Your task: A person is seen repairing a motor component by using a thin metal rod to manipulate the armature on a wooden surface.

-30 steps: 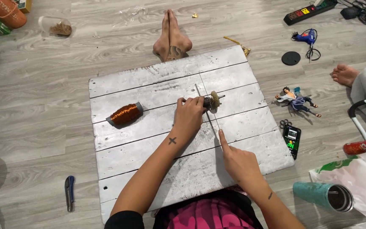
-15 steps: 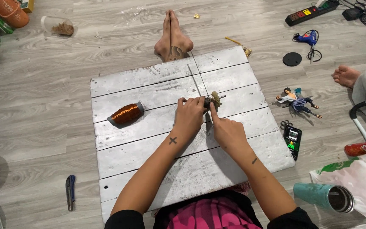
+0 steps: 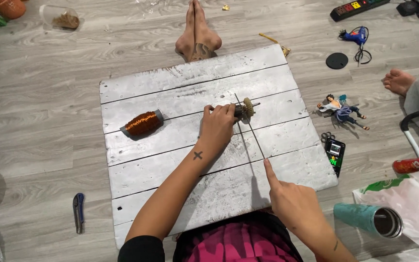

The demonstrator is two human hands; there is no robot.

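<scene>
2 hands work over a square board (image 3: pixel 170 160) of whitewashed, scuffed planks lying on a grey wood-grain floor (image 3: pixel 40 116). A small, round, ribbed brownish piece (image 3: pixel 247 107) on a dark spindle sits just beyond the left hand (image 3: pixel 217 130), whose fingers clench around the spindle's near end. A thin straight wire (image 3: pixel 250 128) runs from that piece to the right hand (image 3: pixel 294 206), pinched at its fingertips. A glossy copper wire spool (image 3: pixel 142 123) lies left of the left hand.

Even indoor light, sharp, soft shadows
</scene>
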